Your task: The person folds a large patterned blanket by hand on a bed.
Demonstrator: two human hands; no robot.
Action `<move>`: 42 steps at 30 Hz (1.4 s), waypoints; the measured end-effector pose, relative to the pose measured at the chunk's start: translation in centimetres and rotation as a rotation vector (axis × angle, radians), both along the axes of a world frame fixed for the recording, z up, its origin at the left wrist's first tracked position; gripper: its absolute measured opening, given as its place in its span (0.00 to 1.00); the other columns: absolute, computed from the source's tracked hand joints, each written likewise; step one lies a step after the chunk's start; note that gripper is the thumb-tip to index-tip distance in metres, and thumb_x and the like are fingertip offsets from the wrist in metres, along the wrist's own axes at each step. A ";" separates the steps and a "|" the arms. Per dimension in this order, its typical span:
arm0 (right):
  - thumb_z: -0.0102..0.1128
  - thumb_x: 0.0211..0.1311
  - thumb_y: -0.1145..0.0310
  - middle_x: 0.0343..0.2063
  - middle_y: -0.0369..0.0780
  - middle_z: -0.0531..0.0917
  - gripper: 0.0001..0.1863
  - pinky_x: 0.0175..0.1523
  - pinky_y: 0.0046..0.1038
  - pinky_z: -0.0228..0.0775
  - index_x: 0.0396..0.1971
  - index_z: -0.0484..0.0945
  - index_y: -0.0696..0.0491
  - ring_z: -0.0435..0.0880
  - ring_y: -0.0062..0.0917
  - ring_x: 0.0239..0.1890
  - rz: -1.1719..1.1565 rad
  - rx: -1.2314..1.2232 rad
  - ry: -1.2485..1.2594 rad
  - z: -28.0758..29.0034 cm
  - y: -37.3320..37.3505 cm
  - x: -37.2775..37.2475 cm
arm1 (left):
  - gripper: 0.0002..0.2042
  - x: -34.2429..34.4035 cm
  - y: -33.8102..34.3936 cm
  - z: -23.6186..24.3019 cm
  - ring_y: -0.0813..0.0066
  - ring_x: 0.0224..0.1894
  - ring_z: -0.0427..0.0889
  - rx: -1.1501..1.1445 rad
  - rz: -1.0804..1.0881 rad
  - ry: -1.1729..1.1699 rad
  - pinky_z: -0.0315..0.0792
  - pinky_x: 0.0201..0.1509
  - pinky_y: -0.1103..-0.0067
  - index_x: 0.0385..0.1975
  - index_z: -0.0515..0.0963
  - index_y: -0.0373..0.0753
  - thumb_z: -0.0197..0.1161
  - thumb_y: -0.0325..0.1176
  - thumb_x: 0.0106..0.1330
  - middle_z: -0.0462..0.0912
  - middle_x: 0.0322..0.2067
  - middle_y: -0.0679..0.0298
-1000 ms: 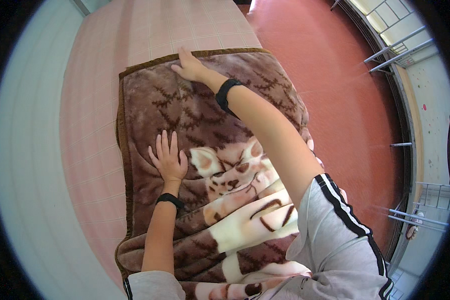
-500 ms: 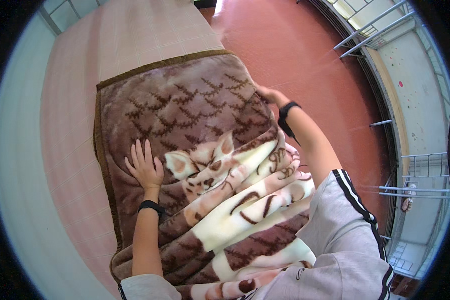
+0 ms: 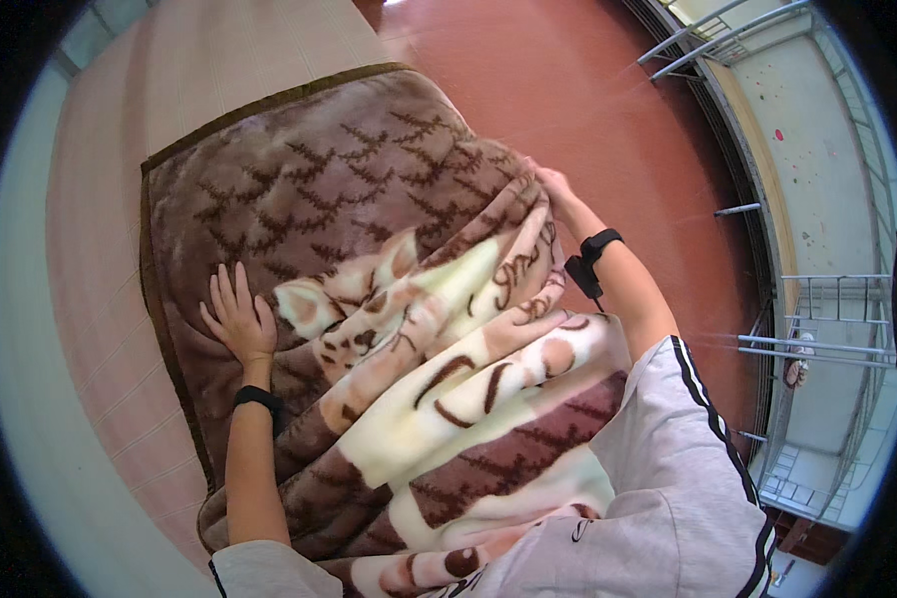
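Note:
A thick plush blanket (image 3: 309,189) lies over the bed, brown with dark branch-like marks, a pale animal picture and a darker brown border. Its upper part is spread flat, while the lower part runs in slanting folds toward my body. My left hand (image 3: 241,314) rests flat on the brown area near the left border, fingers stretched and apart. At the blanket's right edge, my right hand (image 3: 553,184) grips a bunched bit of it. The fingertips there are partly hidden by the cloth. Each wrist wears a black band.
Under the blanket is a pink checked bed sheet (image 3: 100,329), with a pale wall (image 3: 30,399) along its left. A red floor (image 3: 588,110) lies to the right. Farther right stand metal bed frames (image 3: 817,344) with rails and a wooden-edged board.
My right hand has pulled the blanket's right edge outward, and the cloth there is now bunched and raised. The whole view has shifted a little; my left hand stays flat on the blanket.

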State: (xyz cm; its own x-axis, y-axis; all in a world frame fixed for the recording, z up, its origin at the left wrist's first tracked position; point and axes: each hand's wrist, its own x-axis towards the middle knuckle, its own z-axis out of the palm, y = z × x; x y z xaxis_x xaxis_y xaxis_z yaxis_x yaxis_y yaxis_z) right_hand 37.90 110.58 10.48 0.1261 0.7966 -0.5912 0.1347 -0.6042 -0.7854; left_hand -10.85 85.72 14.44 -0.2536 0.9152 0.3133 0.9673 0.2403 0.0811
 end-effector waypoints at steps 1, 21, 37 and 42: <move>0.58 0.54 0.50 0.18 0.36 0.75 0.22 0.14 0.24 0.58 0.32 0.76 0.58 0.67 0.19 0.12 0.016 0.026 -0.304 0.9 1.3 1.2 | 0.25 -0.1 -0.5 0.3 0.63 0.63 0.54 -0.020 0.024 0.008 0.41 0.64 0.57 0.59 0.61 0.48 0.45 0.36 0.58 0.58 0.61 0.63; 0.54 0.58 0.59 0.26 0.35 0.79 0.15 0.31 0.21 0.69 0.32 0.76 0.58 0.76 0.19 0.28 0.696 0.131 -0.655 6.1 -7.8 2.9 | 0.23 -0.2 -0.4 -0.1 0.66 0.64 0.54 0.011 -0.002 0.057 0.42 0.63 0.58 0.59 0.60 0.50 0.43 0.36 0.61 0.57 0.62 0.65; 0.65 0.39 0.45 0.60 0.53 0.53 0.49 0.63 0.36 0.48 0.60 0.55 0.55 0.52 0.46 0.62 1.146 0.346 -0.479 27.2 -31.5 6.5 | 0.33 -0.9 -1.7 7.5 0.62 0.67 0.42 -0.628 -0.032 -0.566 0.36 0.66 0.59 0.62 0.55 0.46 0.43 0.60 0.61 0.46 0.65 0.59; 0.61 0.40 0.39 0.58 0.53 0.57 0.51 0.63 0.41 0.45 0.60 0.55 0.56 0.54 0.43 0.61 1.573 0.598 -0.503 32.5 -36.6 3.4 | 0.26 5.4 -10.4 17.9 0.73 0.62 0.55 -1.144 -0.411 -1.375 0.56 0.60 0.79 0.58 0.60 0.35 0.52 0.42 0.65 0.52 0.63 0.62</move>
